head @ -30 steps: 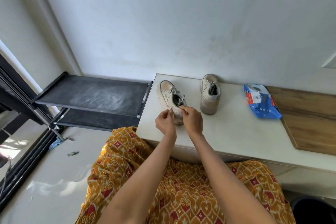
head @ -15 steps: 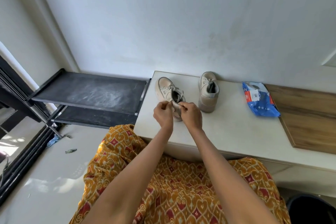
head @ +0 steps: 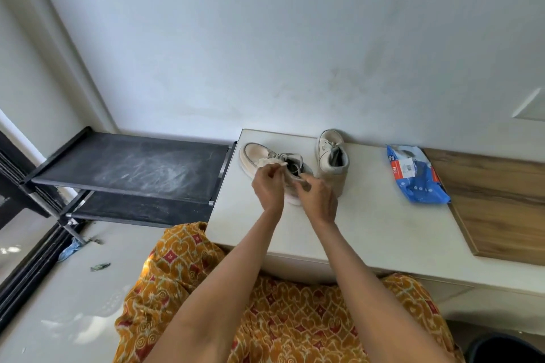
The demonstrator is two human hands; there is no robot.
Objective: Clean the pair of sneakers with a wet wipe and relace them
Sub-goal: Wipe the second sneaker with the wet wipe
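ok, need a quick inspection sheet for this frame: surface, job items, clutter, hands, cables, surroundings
Surface: white table, a wooden board on its right end.
Job's things: left sneaker at the table's left edge, being handled; right sneaker upright beside it near the wall; blue wet wipe pack lying flat to the right.
Clutter: scraps on the floor by the rack.
Grippers: left hand and right hand both pinch the lace at the left sneaker's opening.
Cables: nothing seen.
Surroundings: black two-tier rack left of the table, white wall behind, dark bin at bottom right.
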